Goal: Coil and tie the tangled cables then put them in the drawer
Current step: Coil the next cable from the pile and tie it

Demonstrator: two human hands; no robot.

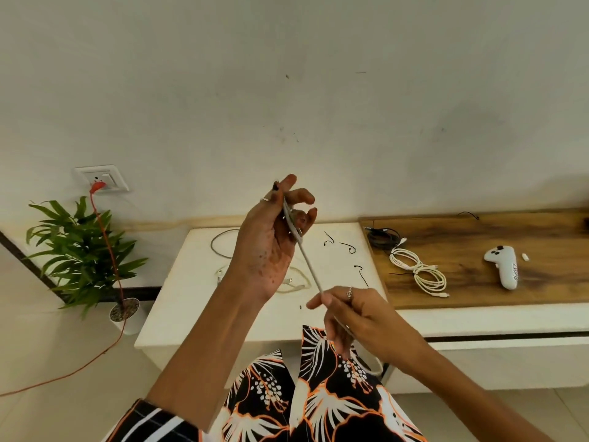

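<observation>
Left hand point(267, 250) pinches loops of a white cable point(307, 266); right hand point(357, 317) grips its taut run lower down.
Held above the white table point(178, 301), the cable looks light, limp and smooth; holding near the loops should stop slipping.

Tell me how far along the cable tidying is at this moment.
Done: two white coils and a black bundle lie on the wooden top. In hand: the left hand holds loops of a white cable while the right hand pinches it taut. Left: loose cables on the white table; nothing shown in a drawer.
</observation>
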